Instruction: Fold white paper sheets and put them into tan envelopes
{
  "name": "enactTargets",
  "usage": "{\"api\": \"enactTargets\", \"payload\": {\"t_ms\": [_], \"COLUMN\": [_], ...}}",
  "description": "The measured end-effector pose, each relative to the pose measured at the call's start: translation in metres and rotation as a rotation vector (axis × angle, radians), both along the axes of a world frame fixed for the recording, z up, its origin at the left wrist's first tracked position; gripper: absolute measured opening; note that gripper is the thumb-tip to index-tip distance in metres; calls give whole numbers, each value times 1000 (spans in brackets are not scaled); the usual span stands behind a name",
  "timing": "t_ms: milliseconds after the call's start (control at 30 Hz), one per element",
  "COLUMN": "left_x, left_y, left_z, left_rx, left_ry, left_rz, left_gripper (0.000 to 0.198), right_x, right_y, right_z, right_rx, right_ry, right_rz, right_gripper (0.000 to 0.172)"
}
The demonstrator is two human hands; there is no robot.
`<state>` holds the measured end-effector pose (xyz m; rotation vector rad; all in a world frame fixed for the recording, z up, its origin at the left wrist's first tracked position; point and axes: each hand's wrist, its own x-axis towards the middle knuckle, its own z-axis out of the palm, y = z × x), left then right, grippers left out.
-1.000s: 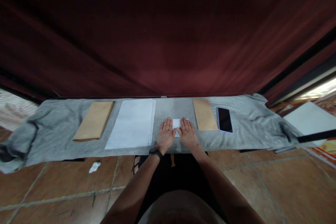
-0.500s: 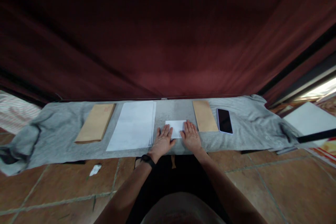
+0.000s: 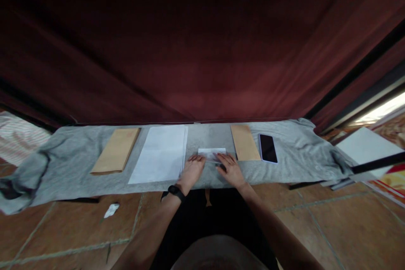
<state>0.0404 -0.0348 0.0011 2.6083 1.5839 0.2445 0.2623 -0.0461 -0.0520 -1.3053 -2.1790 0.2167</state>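
Note:
A small folded white paper [image 3: 211, 152] lies on the grey cloth [image 3: 284, 164] in front of me. Both hands are at its near edge with fingers curled. My left hand [image 3: 192, 168], with a black band on the wrist, pinches the near left corner. My right hand [image 3: 230, 168] pinches the near right corner. The near edge looks raised off the cloth, so the paper appears as a thin strip.
A stack of white sheets [image 3: 162, 154] lies left of my hands, with a brown envelope [image 3: 116, 150] further left. A second brown envelope [image 3: 244, 142] and a dark phone [image 3: 268, 148] lie to the right. A dark red curtain [image 3: 202, 50] hangs behind. A paper scrap [image 3: 112, 210] lies on the tiled floor.
My hands slid back from lying flat on the paper to its near edge and curled their fingers onto it. The paper's near edge has come up.

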Motion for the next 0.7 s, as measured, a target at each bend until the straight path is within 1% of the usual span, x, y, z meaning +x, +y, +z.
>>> {"api": "enactTargets", "payload": {"t_ms": [67,100,200,267,333,367,433,533,600,667,700], "left_x": [-5,-8,-12,-13,-13,-12,-9,-3,0,1,1], "left_y": [2,4,13,18,22,22,20,17,17,20,22], "left_z": [12,18,29,28,18,11,-5,-27,-36,-39,-39], "left_rx": [26,28,-35,-120,-226,-280,-355,-353,-316,-271,-250], "left_ry": [-118,-225,-665,-926,-1118,-1173,-1201,-1139,-1095,-1036,-1002], "left_rz": [53,88,219,294,357,383,434,481,500,517,523], "left_gripper": [27,25,18,21,28,33,40,44,46,47,47], "right_x": [2,3,5,4,4,3,1,-1,-3,-6,-8], "right_y": [2,4,10,15,20,22,25,26,23,18,15], "right_z": [6,10,23,28,29,27,21,9,3,-2,-4], "right_rx": [-30,-51,-126,-186,-231,-243,-250,-252,-254,-215,-172], "right_ry": [150,233,466,596,675,692,692,671,658,594,529], "right_rz": [-63,-98,-165,-197,-233,-251,-287,-339,-376,-412,-421], "right_gripper": [37,36,35,36,38,39,38,33,31,37,42]}}
